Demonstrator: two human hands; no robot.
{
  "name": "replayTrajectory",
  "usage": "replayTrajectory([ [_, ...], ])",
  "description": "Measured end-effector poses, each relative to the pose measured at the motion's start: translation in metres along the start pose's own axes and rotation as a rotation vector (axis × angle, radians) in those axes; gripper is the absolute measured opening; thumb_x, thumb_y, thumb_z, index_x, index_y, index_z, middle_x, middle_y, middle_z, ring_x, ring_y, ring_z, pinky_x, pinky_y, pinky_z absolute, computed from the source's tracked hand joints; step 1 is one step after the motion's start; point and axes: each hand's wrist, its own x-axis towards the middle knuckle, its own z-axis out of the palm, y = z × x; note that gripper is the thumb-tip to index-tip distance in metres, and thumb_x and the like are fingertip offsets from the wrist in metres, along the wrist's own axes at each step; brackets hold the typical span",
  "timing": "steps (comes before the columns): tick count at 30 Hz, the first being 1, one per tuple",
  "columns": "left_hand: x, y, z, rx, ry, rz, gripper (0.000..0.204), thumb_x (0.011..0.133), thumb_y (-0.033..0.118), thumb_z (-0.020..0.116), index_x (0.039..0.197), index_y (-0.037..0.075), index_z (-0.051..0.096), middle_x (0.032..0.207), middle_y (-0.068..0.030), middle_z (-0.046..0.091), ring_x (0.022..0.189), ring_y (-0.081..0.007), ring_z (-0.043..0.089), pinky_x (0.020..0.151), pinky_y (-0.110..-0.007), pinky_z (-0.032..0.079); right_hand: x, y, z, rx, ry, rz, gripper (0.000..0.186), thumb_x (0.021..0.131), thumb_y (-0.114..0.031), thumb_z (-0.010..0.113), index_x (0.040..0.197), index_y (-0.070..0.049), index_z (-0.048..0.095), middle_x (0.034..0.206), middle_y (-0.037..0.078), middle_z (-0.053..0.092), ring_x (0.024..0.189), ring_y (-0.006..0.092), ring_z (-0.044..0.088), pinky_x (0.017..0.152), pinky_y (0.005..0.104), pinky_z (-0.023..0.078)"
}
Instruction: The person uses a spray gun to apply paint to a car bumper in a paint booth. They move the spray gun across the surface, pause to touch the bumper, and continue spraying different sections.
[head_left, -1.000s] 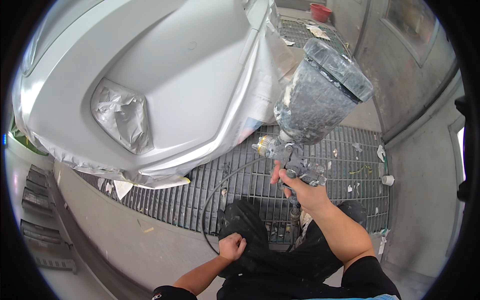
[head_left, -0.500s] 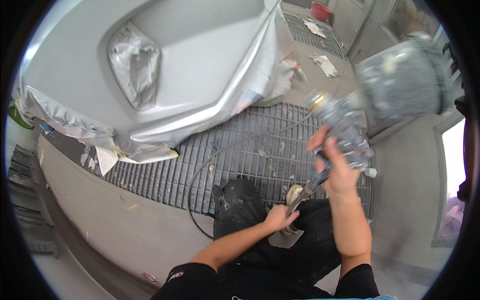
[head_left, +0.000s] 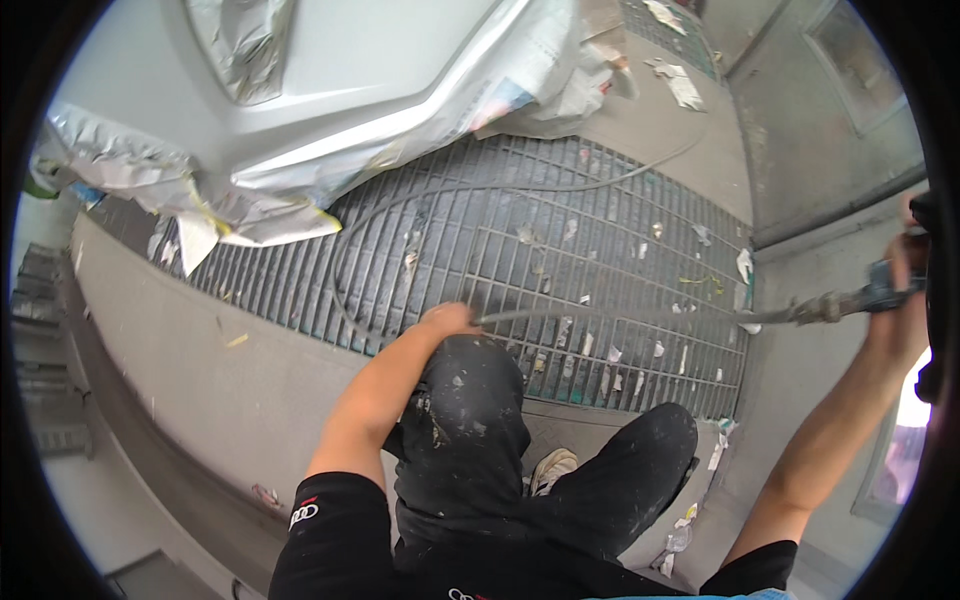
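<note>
My right hand is far out at the right rim, closed round the handle of a spray gun. The gun's body and cup lie beyond the edge of the picture. From the handle's hose fitting, a grey air hose stretches left across the grating to my left hand. That hand, slightly blurred, is closed on the hose just above my knee. Past it, the hose loops away over the floor. Ahead on the left stands a silver-grey car body panel, its lower edge wrapped in masking film.
A metal floor grating, littered with paper scraps, lies before my bent knees. Solid flooring runs along the left, beside a dark recessed strip. A grey wall borders the right side. Loose paper lies at the back.
My right hand has swung the spray gun right, mostly out of view. My left hand has moved up and left along the hose, now drawn out between both hands. The view has tipped down.
</note>
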Motion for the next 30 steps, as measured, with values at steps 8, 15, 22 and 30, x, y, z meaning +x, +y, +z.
replayTrajectory([
  [8, -0.270, -0.070, -0.026, 0.157, 0.796, -0.413, 0.036, 0.083, 0.028, 0.079, 0.063, 0.003, 0.064, 0.065, -0.0155, 0.062, 0.075, -0.0329, 0.064, 0.073, -0.049, 0.051, -0.146, 0.176, 0.129, 0.031, 0.175, 0.690, 0.027, 0.096, -0.017, 0.076, 0.120, -0.004, 0.069, 0.092, 0.004, 0.074, 0.082, 0.0095, 0.070, 0.050, 0.0188, 0.038],
  [15, -0.347, -0.119, -0.045, -0.318, 1.238, -0.780, 0.057, 0.091, 0.028, 0.081, 0.059, 0.002, 0.042, 0.054, -0.0027, 0.033, 0.057, -0.0120, 0.029, 0.049, -0.034, 0.031, -0.190, 0.213, 0.285, 0.116, 0.078, 0.552, 0.018, 0.096, -0.010, 0.075, 0.109, 0.002, 0.071, 0.090, 0.006, 0.074, 0.071, 0.0078, 0.065, 0.051, 0.0203, 0.041],
  [22, -0.366, -0.213, -0.024, -0.280, 1.253, -0.679, 0.054, 0.091, 0.020, 0.080, 0.060, 0.003, 0.040, 0.054, -0.0036, 0.035, 0.056, -0.0129, 0.031, 0.050, -0.033, 0.031, -0.202, 0.208, 0.392, -0.111, 0.069, 0.345, 0.020, 0.096, -0.015, 0.076, 0.106, 0.001, 0.071, 0.086, 0.006, 0.073, 0.063, 0.0059, 0.058, 0.054, 0.0218, 0.044],
  [30, -0.392, -0.308, 0.015, -0.542, 1.352, -0.355, 0.047, 0.093, 0.002, 0.074, 0.064, 0.005, 0.036, 0.060, -0.0018, 0.039, 0.061, -0.0130, 0.035, 0.059, -0.029, 0.036, -0.212, 0.189, 0.504, -0.202, -0.088, 0.412, 0.022, 0.093, -0.016, 0.080, 0.104, 0.002, 0.074, 0.084, 0.002, 0.073, 0.070, 0.0067, 0.062, 0.063, 0.0240, 0.050],
])
